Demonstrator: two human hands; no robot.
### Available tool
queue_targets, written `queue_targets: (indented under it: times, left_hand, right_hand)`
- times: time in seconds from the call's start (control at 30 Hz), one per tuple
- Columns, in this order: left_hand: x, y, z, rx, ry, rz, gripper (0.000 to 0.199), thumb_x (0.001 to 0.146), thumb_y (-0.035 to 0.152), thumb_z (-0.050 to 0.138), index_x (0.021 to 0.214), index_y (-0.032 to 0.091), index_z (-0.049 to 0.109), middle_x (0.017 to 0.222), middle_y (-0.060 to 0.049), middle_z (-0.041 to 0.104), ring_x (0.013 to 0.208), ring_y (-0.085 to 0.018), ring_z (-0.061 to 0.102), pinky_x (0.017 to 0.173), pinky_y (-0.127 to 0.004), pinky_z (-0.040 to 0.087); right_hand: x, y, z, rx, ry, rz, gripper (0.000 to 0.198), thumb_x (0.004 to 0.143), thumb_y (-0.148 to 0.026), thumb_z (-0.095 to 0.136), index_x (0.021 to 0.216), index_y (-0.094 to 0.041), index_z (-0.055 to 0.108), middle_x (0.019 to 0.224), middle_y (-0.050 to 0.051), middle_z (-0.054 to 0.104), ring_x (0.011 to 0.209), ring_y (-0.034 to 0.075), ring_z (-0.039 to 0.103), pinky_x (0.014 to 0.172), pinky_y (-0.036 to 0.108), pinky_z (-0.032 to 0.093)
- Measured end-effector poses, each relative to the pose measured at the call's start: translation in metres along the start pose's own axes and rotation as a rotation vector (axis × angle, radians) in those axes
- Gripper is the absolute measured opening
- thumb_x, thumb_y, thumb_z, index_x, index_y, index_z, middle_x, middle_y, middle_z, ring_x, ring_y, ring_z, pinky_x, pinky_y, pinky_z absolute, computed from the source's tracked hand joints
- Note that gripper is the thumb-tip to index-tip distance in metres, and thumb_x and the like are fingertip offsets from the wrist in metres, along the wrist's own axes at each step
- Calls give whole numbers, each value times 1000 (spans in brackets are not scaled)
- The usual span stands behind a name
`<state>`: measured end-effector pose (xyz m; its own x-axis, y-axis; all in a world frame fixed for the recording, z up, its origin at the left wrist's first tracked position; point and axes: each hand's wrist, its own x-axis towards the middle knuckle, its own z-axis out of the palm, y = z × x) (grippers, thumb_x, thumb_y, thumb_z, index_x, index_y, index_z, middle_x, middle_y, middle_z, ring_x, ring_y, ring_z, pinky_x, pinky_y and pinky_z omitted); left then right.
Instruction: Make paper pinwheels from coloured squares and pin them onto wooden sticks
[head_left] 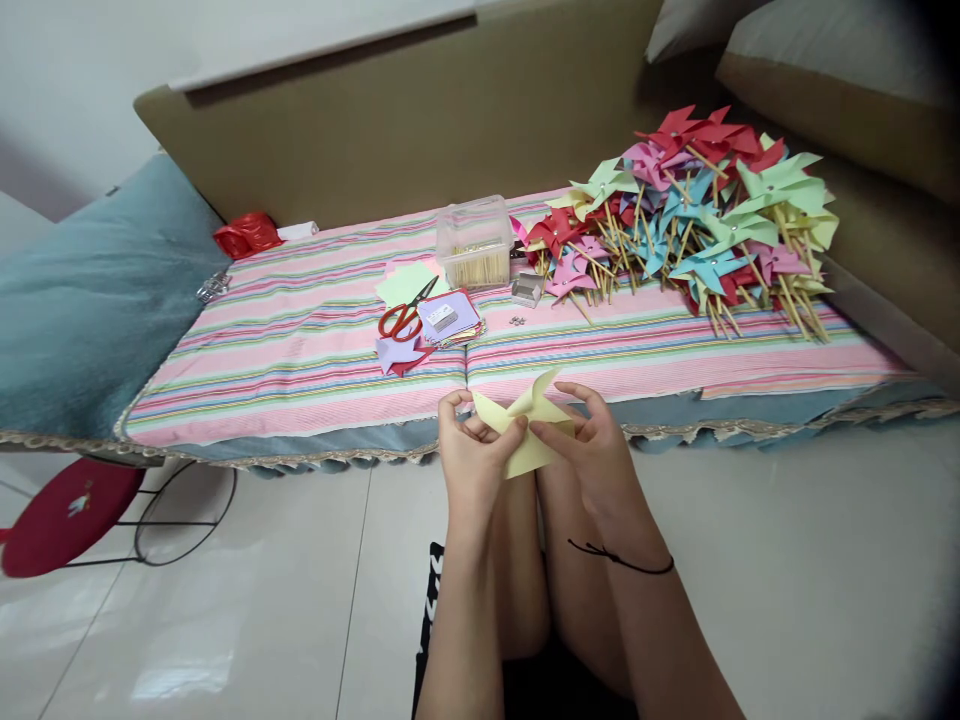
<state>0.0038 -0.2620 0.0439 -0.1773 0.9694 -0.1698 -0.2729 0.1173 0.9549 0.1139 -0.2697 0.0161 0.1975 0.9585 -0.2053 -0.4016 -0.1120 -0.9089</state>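
Forearms (469, 610) slanted forward — and between left hand (474, 448) and right hand (600, 458) sat the yellow paper (529, 462), fingers pinching both sides, thumbs nearly meeting mid-sheet, one flap (545, 388) curled up nearer the right — far-side grip hard to see.

Place: home, likely living room | sofa (420, 130) | striped cover (315, 330) | pillow (847, 60) | round stool (75, 515) | tiled floor (300, 610)

Soft light is falling evenly around me, glare is shining on the tiled floor (300, 610), shadow is darkening the sofa corner (675, 90), blackness is covering the right edge, straight lines are bending
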Motion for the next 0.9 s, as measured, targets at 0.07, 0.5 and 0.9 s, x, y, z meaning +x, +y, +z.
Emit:
queue_targets:
  times: [0.07, 0.5, 0.9]
  left_hand:
    - [0, -1, 0, 1, -6, -3, 56, 60, 18, 78, 94, 24, 35, 59, 7, 65, 46, -9, 56, 51, -19, 45]
    - [0, 0, 0, -20, -8, -12, 57, 58, 19, 79, 93, 25, 34, 60, 7, 66, 48, -10, 59, 53, -19, 45]
    - [8, -5, -2, -276, 123, -157, 60, 51, 19, 83, 96, 20, 43, 66, 4, 68, 54, -10, 63, 58, -20, 46]
  right_hand:
    - [0, 0, -1, 13, -3, -5, 62, 56, -34, 83, 110, -27, 52, 64, -8, 63, 56, 15, 60, 57, 28, 49]
    - [-1, -1, -1, -23, 11, -25, 61, 56, -34, 84, 107, -28, 50, 54, -11, 53, 54, 16, 59, 57, 29, 49]
    - [7, -15, -22, 100, -102, 14, 42, 73, -44, 74, 108, -25, 61, 97, 3, 75, 90, 20, 69, 77, 33, 54]
